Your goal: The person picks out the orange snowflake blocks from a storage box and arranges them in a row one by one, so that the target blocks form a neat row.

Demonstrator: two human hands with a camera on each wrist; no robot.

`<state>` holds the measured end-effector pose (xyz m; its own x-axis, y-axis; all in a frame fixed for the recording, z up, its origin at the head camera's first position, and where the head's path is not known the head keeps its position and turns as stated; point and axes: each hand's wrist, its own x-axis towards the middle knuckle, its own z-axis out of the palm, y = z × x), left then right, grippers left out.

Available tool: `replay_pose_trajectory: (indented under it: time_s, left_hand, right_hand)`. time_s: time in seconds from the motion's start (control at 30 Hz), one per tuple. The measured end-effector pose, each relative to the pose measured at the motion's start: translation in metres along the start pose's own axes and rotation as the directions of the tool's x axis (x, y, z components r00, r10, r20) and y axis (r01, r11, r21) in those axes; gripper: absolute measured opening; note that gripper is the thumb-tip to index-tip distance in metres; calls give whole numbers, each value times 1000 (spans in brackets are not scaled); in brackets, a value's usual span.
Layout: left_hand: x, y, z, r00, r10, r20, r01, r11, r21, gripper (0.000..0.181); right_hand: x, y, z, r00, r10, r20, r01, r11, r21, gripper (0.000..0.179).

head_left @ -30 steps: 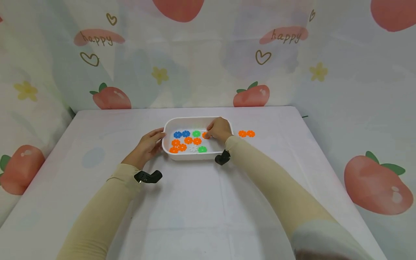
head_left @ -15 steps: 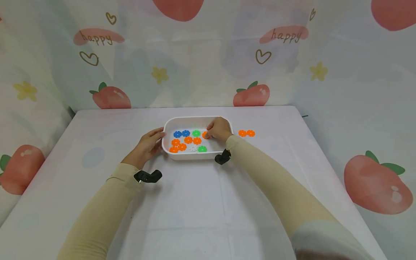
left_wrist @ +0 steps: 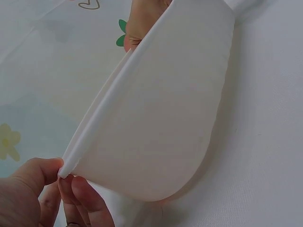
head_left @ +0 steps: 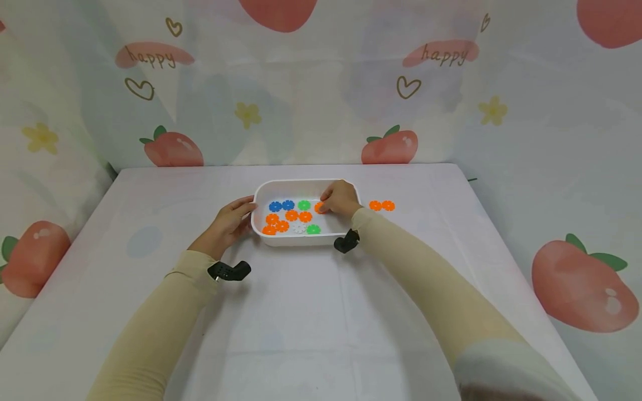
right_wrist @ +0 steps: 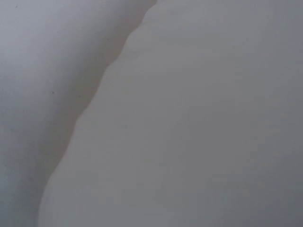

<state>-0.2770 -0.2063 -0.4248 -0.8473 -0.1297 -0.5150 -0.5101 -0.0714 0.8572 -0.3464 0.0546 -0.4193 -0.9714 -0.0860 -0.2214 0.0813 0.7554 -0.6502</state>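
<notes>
Left hand [head_left: 228, 227] pinches the left rim of my white tray [head_left: 301, 241], whose long axis runs left to right at frame centre; my right hand [head_left: 343, 199], far the nearer, pinches an orange flower piece [head_left: 319, 208] in the tray's right half.

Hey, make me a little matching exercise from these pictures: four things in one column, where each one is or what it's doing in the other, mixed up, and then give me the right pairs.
Things:
1. left hand
2. right hand
3. two blue pieces
4. white piece

Places and states:
A. inside the white tray, just left of a green piece
B. pinching the tray's rim
C. side by side inside the tray, toward its far left
D. reaching into the tray, at an orange piece

Right pairs: 1-B, 2-D, 3-C, 4-A.
</notes>
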Motion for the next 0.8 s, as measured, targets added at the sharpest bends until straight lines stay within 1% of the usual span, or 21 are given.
replay_pose_trajectory:
  time_s: [0.13, 0.33, 0.43, 0.63, 0.8]
  left_hand:
    - [0, 1, 1, 1000, -2, 3, 2, 1000, -11, 48]
    - [-1, 1, 1, 1000, -5, 4, 6, 1000, -21, 47]
    - [-1, 1, 1, 1000, -5, 5, 5, 1000, -28, 48]
    - [-2, 1, 2, 1000, -10, 3, 10, 1000, -14, 48]
    - [-2, 1, 2, 1000, -13, -6, 13, 1000, -13, 48]
  right_hand:
    - [-4, -1, -4, 1000, -8, 14, 8, 1000, 25, 21]
    - [-8, -4, -9, 999, -30, 44, 29, 999, 24, 21]
    - [-8, -6, -11, 998, -19, 61, 19, 1000, 13, 21]
    - [-4, -8, -13, 995, 28, 98, -27, 1000, -15, 19]
    - [-1, -11, -15, 995, 43, 94, -38, 998, -49, 19]
